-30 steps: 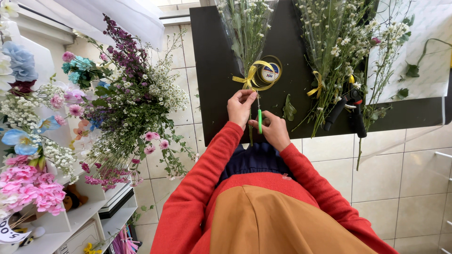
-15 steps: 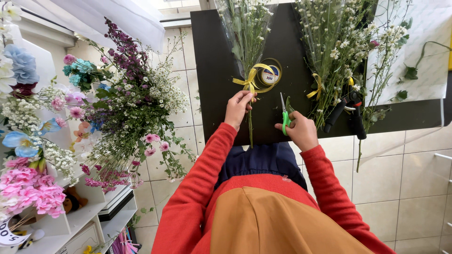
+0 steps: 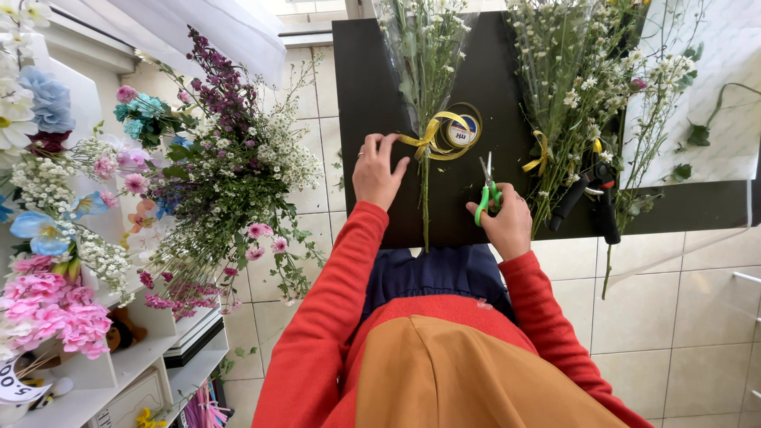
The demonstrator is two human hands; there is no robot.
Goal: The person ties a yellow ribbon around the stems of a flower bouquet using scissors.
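Since a moment ago the right hand [image 3: 501,222] has drawn off to the right with the green scissors [image 3: 487,190], blades pointing away from the person. The left hand [image 3: 376,170] lies on the dark table [image 3: 372,87], fingertips pinching the yellow ribbon [image 3: 428,136] around the wrapped bunch [image 3: 424,55]. If that pinch slackens the bow may loosen; the blades near the stem [image 3: 425,202] could nick it.
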